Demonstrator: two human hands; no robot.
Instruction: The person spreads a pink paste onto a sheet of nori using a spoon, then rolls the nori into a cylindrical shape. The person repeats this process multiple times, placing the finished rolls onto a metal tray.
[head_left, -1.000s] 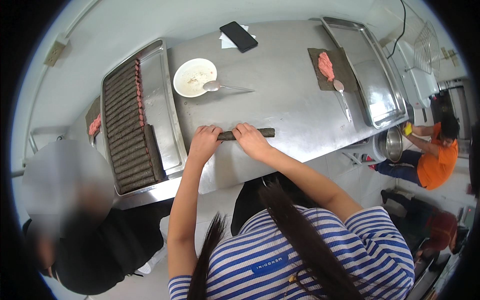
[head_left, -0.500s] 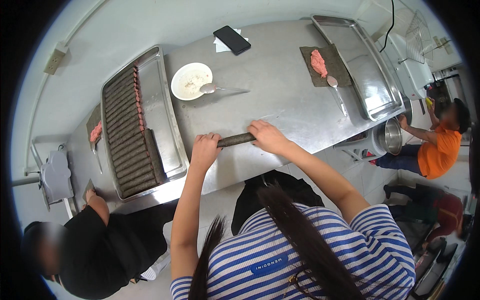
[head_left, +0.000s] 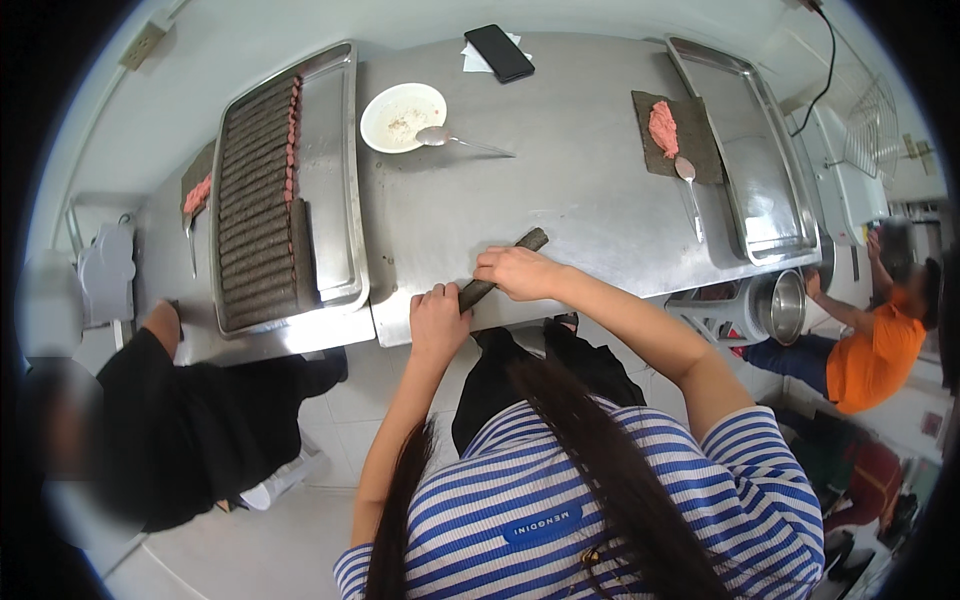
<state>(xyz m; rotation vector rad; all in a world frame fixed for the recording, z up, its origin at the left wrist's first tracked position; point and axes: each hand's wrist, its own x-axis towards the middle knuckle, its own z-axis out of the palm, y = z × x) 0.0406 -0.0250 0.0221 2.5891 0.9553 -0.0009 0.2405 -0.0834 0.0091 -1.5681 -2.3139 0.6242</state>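
A dark seaweed roll (head_left: 478,293) lies tilted between my hands near the front edge of the steel table (head_left: 450,210), its far end pointing up and right. My left hand (head_left: 438,318) is closed around its near end. Farther along, my right hand (head_left: 518,272) grips the middle, with the far end sticking out beyond the fingers. To the left, a metal tray (head_left: 346,200) holds several similar rolls (head_left: 260,190) side by side with pink filling at their ends. One more roll (head_left: 301,253) lies crosswise against them.
A white bowl (head_left: 385,128) and a spoon (head_left: 470,142) rest beyond my hands, near a phone (head_left: 500,54). At right are a seaweed sheet (head_left: 700,150) with pink paste (head_left: 662,129), a spoon (head_left: 690,200) and another tray (head_left: 765,200). Co-workers (head_left: 190,420) stand left and right (head_left: 870,350).
The roll has turned from nearly level to slanted, its left end nearer me. My left hand has moved nearer my body and to the right. The whole view has shifted slightly.
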